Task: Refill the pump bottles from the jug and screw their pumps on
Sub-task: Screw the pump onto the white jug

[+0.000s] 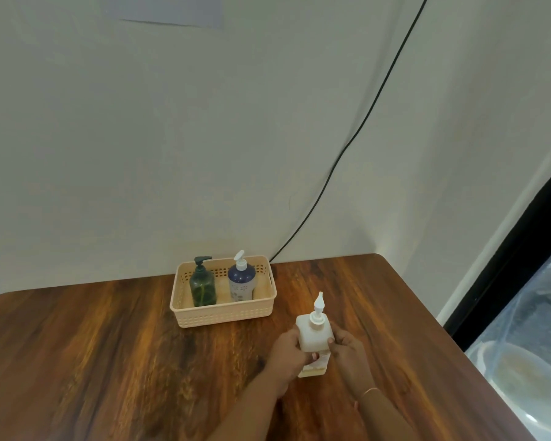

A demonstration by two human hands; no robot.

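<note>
White pump bottle (314, 337) upright, pump on, near basket (223, 316), off its front-right corner, base low at wooden table (109, 361); resting or lifted, cannot tell. Left hand (285, 354) curled round bottle's left side, right hand (347, 350) gripping its right side. Inside basket: green pump bottle (202, 289) left, blue pump bottle (241, 283) right, both upright, pumps on. Black cable (363, 119) climbs wall from behind basket's right corner.

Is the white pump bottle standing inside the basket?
No, the left hand and right hand hold the white pump bottle outside the basket, which contains only the green bottle and blue bottle.
</note>
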